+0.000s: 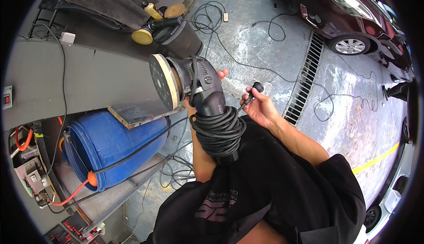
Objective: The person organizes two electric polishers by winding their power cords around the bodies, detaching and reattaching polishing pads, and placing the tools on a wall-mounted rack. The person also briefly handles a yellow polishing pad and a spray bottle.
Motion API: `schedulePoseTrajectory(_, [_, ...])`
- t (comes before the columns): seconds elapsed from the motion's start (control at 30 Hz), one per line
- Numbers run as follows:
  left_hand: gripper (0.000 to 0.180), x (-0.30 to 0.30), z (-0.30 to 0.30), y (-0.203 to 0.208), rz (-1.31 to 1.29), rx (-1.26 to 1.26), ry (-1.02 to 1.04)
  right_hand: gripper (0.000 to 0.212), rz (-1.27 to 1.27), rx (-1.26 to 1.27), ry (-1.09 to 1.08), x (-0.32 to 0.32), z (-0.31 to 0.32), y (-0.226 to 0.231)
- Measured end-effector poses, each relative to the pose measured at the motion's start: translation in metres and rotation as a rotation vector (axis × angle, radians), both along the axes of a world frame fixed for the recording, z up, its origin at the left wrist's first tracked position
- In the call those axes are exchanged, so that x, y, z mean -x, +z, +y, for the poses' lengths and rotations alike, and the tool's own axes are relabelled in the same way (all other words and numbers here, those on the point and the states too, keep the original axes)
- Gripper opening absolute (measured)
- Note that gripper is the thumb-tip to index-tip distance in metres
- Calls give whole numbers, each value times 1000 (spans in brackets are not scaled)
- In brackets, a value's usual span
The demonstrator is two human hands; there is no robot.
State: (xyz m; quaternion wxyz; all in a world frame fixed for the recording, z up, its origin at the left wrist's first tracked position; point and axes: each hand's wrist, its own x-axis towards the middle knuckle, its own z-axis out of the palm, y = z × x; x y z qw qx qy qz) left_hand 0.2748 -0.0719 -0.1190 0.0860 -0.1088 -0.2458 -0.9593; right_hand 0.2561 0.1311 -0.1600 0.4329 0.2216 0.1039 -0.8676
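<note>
A black electric polisher (211, 83) is held up in front of my body, its round backing plate with a pale foam edge (164, 81) facing left. My left hand (190, 106) grips it from behind; most of that hand is hidden, with fingertips showing past the tool's right side. Around the lower body and handle is wound a thick coil of black power cord (219, 128). To the right of it, my right hand (262, 110) is closed on the cord's end, just below the black plug (258, 86).
A blue barrel (128, 144) lies on its side at left, below a grey ledge (97, 76). Behind, another polisher (161, 24) rests on a dark bin (183, 41). Loose cables (238, 61) cross the floor near a drain grate (304, 76). A dark red car (353, 19) stands far right.
</note>
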Motion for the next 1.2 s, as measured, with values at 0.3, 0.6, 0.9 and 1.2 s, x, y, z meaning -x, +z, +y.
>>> schedulePoseTrajectory(0.3, [84,-2,-7,-2,13,9,-63,20,697,-238,89,6,-5,49])
schedulePoseTrajectory(0.6, [110,-5,-29,-25,-146,-237,-220,82,1580,-734,283,2,-3,113])
schedulePoseTrajectory(0.9, [129,13,-26,-16,-52,-383,-263,82,1632,-940,17,22,-37,113])
schedulePoseTrajectory(1.2, [118,12,-30,1,-121,-305,-97,88,1644,-1073,193,69,-54,131])
